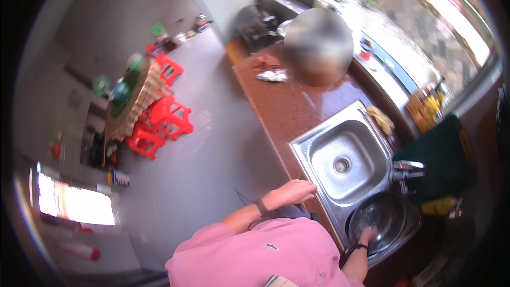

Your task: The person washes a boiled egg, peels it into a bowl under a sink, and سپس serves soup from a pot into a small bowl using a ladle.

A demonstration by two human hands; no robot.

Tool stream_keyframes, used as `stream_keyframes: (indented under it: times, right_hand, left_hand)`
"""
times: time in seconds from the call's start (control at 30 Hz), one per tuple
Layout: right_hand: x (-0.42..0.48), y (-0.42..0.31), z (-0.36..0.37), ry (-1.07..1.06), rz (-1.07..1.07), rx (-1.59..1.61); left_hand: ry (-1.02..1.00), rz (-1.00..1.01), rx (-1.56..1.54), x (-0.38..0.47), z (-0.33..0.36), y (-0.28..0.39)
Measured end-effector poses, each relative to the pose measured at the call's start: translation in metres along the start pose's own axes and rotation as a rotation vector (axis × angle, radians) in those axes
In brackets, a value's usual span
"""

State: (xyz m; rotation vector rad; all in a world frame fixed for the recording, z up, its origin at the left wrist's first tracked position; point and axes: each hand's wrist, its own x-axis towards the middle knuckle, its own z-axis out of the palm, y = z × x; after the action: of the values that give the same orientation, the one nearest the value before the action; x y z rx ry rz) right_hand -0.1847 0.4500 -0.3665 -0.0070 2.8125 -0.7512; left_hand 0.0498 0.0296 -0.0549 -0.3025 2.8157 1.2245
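My left hand (297, 191) is at the front rim of a stainless steel sink (299, 152), its fingers curled; whether it grips anything is unclear. The bare bowl with its drain (342, 165) lies beyond it. My right hand (369, 234) reaches down into a dark round vessel (394, 217) set over the sink's right part. The vessel's inside looks shiny, perhaps with water, and my fingers are partly hidden there. A metal faucet (408, 169) stands at the sink's back edge, near the vessel.
A yellowish cloth (380, 120) lies behind the sink. Beside the faucet is a dark green item (438, 159). White crumpled material (272, 75) lies on the brown counter (275, 105); a blurred disc hides part of it. Red plastic stools (171, 117) stand by a table farther left.
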Motion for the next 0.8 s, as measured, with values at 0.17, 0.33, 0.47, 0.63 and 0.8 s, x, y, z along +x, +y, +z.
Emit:
stream_keyframes:
  times: [0.17, 0.33, 0.47, 0.63, 0.8]
  right_hand:
    - [-0.005, -0.068, -0.016, -0.230, 0.281, 0.591]
    - [0.023, -0.068, -0.018, -0.173, 0.589, 0.619]
    - [0.037, -0.031, 0.007, -0.231, 0.171, 0.515]
    - [0.040, 0.020, -0.004, 0.037, 0.401, 0.581]
    - [0.015, -0.027, -0.014, -0.174, 0.587, 0.554]
  left_hand:
    - [0.093, 0.021, -0.016, -0.002, 0.008, -0.010]
    - [0.142, 0.002, -0.034, -0.007, -0.001, -0.005]
    - [0.163, -0.001, -0.001, -0.008, 0.005, -0.013]
    - [0.196, -0.028, 0.022, -0.011, 0.011, -0.012]
    - [0.213, -0.020, 0.020, -0.025, 0.016, -0.006]
